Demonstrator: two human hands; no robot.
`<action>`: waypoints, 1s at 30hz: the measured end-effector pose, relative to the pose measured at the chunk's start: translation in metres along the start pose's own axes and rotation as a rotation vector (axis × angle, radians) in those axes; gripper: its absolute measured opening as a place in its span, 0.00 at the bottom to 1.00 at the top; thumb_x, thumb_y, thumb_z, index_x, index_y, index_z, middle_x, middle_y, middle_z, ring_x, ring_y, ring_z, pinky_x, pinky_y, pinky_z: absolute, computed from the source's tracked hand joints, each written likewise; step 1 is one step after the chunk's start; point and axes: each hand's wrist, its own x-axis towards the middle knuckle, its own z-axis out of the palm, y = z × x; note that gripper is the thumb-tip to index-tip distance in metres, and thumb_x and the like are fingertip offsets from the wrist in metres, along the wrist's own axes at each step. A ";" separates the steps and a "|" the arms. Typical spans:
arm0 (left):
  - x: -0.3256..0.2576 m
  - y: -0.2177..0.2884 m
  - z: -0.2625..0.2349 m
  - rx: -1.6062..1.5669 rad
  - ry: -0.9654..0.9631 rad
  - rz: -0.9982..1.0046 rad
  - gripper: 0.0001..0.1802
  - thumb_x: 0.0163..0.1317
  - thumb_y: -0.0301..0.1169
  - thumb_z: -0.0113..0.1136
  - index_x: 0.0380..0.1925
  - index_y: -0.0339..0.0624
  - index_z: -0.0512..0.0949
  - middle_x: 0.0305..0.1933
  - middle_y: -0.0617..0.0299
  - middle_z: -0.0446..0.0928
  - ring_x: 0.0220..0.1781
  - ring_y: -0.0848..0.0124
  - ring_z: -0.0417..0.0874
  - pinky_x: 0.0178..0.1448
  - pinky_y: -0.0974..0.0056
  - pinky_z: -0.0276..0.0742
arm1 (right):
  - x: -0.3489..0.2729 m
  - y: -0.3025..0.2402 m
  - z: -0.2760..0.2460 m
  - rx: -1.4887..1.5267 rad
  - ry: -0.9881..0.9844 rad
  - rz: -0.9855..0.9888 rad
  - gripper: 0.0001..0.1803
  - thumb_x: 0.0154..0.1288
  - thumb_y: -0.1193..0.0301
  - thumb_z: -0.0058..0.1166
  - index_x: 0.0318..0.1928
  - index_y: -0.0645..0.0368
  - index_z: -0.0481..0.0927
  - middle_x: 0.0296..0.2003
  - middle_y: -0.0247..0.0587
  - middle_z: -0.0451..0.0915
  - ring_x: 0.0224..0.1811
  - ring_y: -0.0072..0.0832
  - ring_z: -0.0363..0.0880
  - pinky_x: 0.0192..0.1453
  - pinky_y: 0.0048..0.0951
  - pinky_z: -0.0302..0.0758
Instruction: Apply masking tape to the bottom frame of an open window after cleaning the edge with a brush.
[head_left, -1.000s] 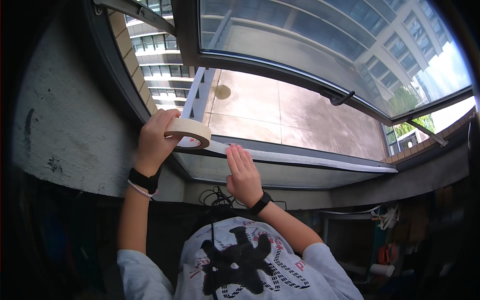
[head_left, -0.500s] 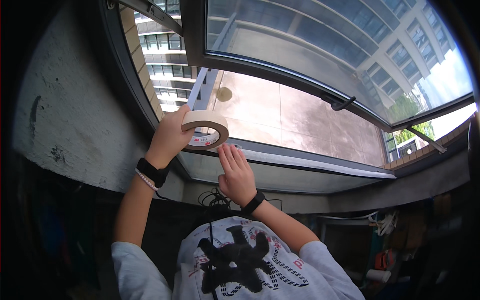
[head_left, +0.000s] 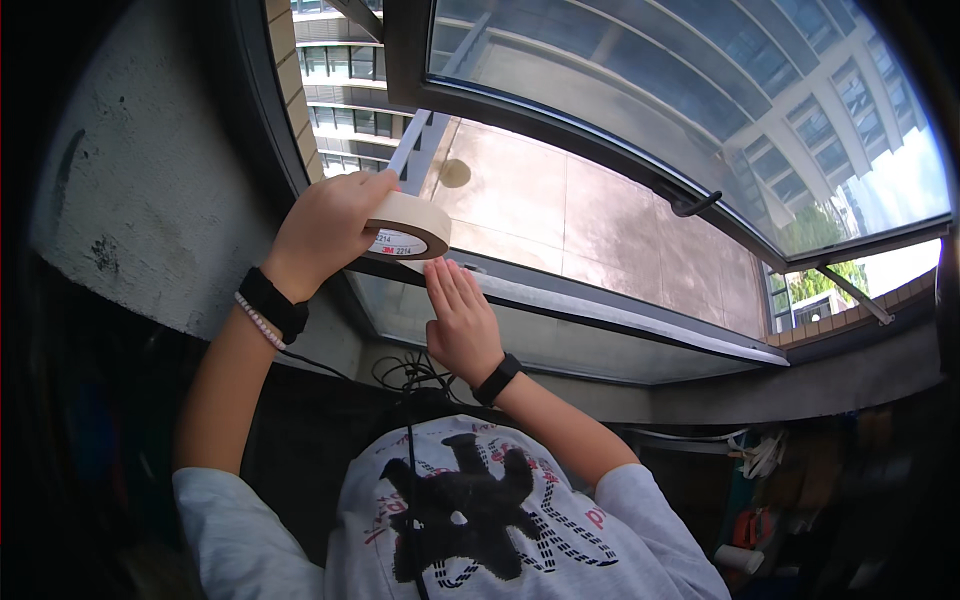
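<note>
We see the roll of masking tape (head_left: 408,228) held up in front of the window frame (head_left: 600,300), gripped in the left hand (head_left: 325,225). The left fingers curl over the top edge of the roll and wrap down its far side, so the open core faces down toward us, just above the right hand (head_left: 460,320). The right hand lies flat against the lower rail of the frame, its fingers (head_left: 445,285) straight and pressed together, their tips almost touching the underside of the roll. A pale strip of tape (head_left: 640,318) runs along the rail to the right of that hand.

Compared with half a second earlier, we find the roll slightly lower and closer to the right fingertips, and the right hand has slid a little further toward the left end of the rail.

The left arm rises steeply from the lower left, wrist bent, with a black band (head_left: 272,303) and a beaded bracelet (head_left: 256,320) on it. The right forearm comes up from the lower middle, wrist straight, wearing a black wristband (head_left: 497,378). Below both arms we see a white shirt with a black print (head_left: 460,510).
</note>
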 end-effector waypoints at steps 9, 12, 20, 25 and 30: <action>-0.009 -0.009 -0.013 0.133 -0.046 -0.171 0.18 0.41 0.19 0.58 0.37 0.37 0.72 0.33 0.48 0.76 0.37 0.52 0.77 0.41 0.57 0.73 | 0.019 -0.006 0.015 0.048 -0.040 -0.092 0.38 0.41 0.75 0.48 0.59 0.73 0.59 0.58 0.58 0.62 0.64 0.44 0.58 0.68 0.40 0.53; -0.006 -0.008 -0.012 0.156 -0.061 -0.153 0.19 0.41 0.20 0.58 0.38 0.37 0.72 0.31 0.49 0.75 0.36 0.53 0.77 0.39 0.57 0.73 | 0.027 -0.010 0.023 0.059 -0.044 -0.119 0.39 0.41 0.73 0.49 0.59 0.73 0.59 0.58 0.59 0.62 0.63 0.45 0.59 0.68 0.40 0.52; 0.006 -0.003 -0.009 0.264 -0.180 -0.095 0.18 0.43 0.25 0.60 0.38 0.36 0.73 0.28 0.51 0.75 0.34 0.55 0.78 0.37 0.58 0.73 | 0.038 -0.017 0.027 0.100 -0.091 -0.130 0.39 0.41 0.70 0.52 0.57 0.75 0.59 0.56 0.61 0.64 0.62 0.46 0.59 0.69 0.40 0.51; 0.017 0.001 -0.018 0.171 -0.228 -0.231 0.17 0.44 0.29 0.62 0.35 0.39 0.71 0.28 0.49 0.76 0.33 0.55 0.79 0.36 0.58 0.73 | 0.046 -0.019 0.030 0.079 -0.086 -0.177 0.39 0.40 0.66 0.51 0.54 0.80 0.61 0.54 0.65 0.64 0.61 0.48 0.60 0.70 0.40 0.48; 0.023 0.011 -0.016 -0.052 -0.171 -0.334 0.18 0.45 0.28 0.61 0.38 0.39 0.68 0.26 0.49 0.76 0.32 0.51 0.79 0.37 0.57 0.74 | 0.053 -0.026 0.025 0.054 -0.180 -0.128 0.41 0.41 0.65 0.55 0.55 0.79 0.59 0.55 0.65 0.63 0.62 0.49 0.58 0.69 0.40 0.50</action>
